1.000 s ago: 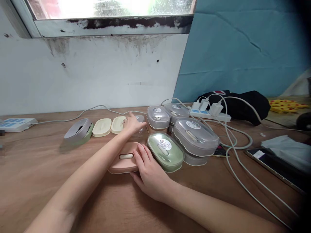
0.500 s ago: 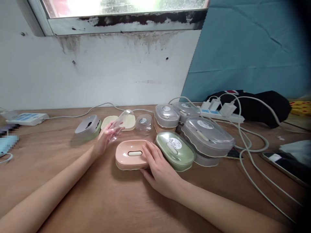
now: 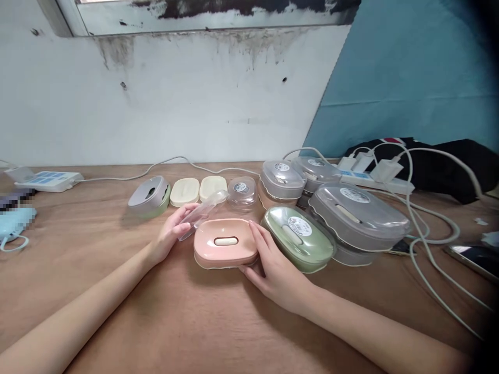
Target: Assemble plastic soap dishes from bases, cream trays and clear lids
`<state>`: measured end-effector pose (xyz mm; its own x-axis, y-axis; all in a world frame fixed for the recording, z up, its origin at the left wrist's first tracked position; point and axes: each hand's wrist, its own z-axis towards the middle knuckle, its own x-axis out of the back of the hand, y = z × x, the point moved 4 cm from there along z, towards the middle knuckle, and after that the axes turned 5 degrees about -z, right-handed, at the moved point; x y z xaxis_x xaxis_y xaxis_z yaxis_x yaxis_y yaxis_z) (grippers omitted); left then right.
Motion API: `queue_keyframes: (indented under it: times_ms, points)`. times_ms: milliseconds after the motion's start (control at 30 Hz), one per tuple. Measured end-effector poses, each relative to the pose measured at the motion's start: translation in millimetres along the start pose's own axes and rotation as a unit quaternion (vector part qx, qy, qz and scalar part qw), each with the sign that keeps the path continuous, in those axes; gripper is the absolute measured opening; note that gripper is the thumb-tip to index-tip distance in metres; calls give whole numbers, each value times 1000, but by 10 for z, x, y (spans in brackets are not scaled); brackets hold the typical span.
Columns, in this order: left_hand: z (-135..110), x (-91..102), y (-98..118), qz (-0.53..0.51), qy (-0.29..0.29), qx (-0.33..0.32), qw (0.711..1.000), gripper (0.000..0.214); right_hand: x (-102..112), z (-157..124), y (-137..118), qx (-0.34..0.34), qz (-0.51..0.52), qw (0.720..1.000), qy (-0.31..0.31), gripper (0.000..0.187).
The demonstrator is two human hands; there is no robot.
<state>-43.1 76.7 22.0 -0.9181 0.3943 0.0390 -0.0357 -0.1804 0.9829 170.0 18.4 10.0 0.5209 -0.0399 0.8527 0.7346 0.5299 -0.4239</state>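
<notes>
A pink oval lidded box (image 3: 208, 245) with a cream insert in its top rests on the wooden table in front of me. My right hand (image 3: 275, 265) grips its right end, fingers over the top edge and thumb low at the near side. My left hand (image 3: 171, 234) holds a clear plastic cover (image 3: 202, 212) tilted up at the box's far left corner; whether the cover touches the box cannot be made out. Just right of the pink box, beside my right fingers, sits a green box (image 3: 290, 244) under a clear cover with a round label.
Behind stand a grey-and-green box (image 3: 148, 196), two cream pieces (image 3: 184, 192) and a small clear-covered box (image 3: 241, 193). Stacked grey boxes (image 3: 356, 210) occupy the right, near a power strip (image 3: 378, 181), loose white cables and a phone (image 3: 475, 259). Another power strip (image 3: 50, 180) lies far left.
My left hand has brought the clear cover lower and nearer to the pink box. My right hand has stayed on the box's right end. The camera view has shifted slightly.
</notes>
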Motion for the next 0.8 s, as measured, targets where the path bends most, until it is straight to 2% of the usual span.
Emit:
queue_keyframes:
  times_ms: [100,200,367,467,633,800]
  points:
    - [-10,-40,6,23,-25,-20,999,52,-2,1,11,8,10,1000,1,83]
    - [-15,-128,82,68,-64,-73,993,49,-6,3,29,7,29,1000,5,87]
    - [-29,-321,223,232,-141,-153,950,58,2,13,43,-7,63,998,20,95]
    - [-35,-377,257,272,-181,-171,930,60,4,18,44,-19,82,996,20,99]
    - [-62,-405,279,306,-214,-197,906,63,10,17,21,-5,63,998,20,103]
    - [-73,-433,305,327,-221,-210,894,67,18,16,13,-4,47,999,22,104]
